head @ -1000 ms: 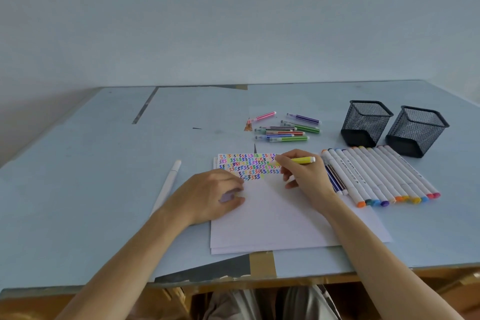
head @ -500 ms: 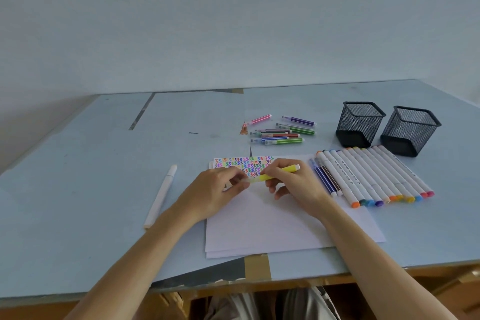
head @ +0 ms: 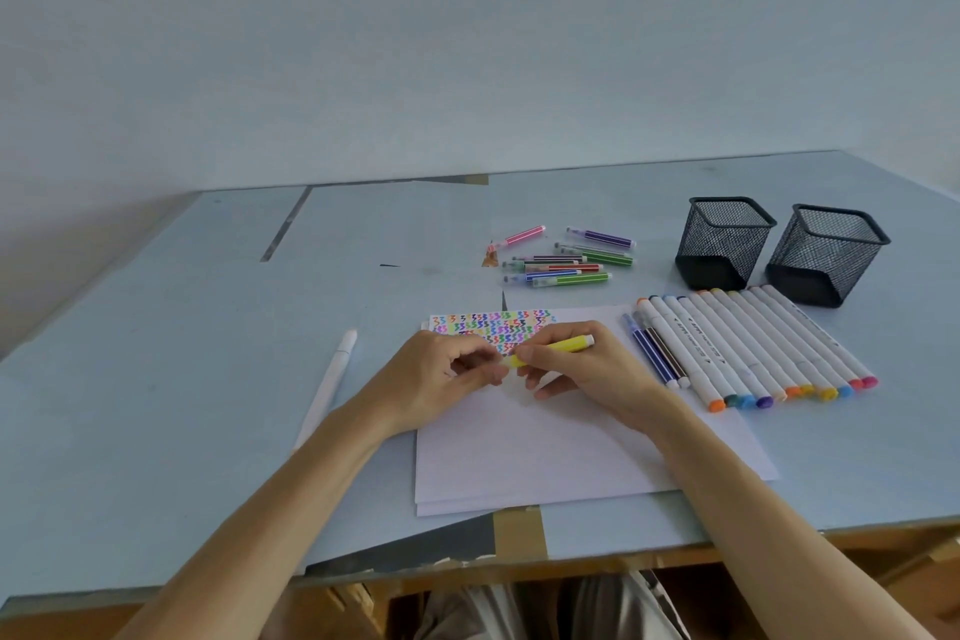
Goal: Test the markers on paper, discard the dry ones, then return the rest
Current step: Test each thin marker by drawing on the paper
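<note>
Pale blue desk (head: 156,379) carries the paper (head: 545,447), its far edge filled with test squiggles. Above it the right hand (head: 587,369) grips the yellow marker (head: 558,346), while the left hand (head: 441,374) pinches its near-left end, probably the cap. Recapping wants a straight push until it seats, barrel held steady.

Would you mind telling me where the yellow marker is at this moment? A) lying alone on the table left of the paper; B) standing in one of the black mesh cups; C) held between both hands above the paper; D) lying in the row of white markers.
C: the yellow marker is gripped by the right hand, with the left hand pinching its near end, above the paper.
</note>
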